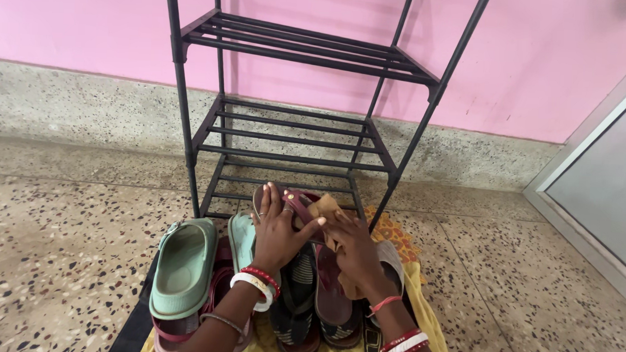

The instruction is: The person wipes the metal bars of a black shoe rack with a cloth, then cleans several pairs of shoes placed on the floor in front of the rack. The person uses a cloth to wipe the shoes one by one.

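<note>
My left hand [278, 232] grips a maroon sandal [296, 202] by its sole and holds it up in front of the lowest shelf of a black metal shoe rack [293, 137]. My right hand [355, 250] presses a tan cloth [326, 210] against the sandal's strap. Both wrists wear red and white bangles. Below my hands lie several shoes: a pale green clog [183, 265] at the left, a second green one [241, 237] partly hidden, and dark striped sandals [298, 300] in the middle.
The shoes rest on a yellow patterned cloth [420, 298] spread over a speckled terrazzo floor [61, 236]. The rack's shelves are bare. Behind it is a pink wall [89, 22], and a grey door frame [590, 172] stands at the right.
</note>
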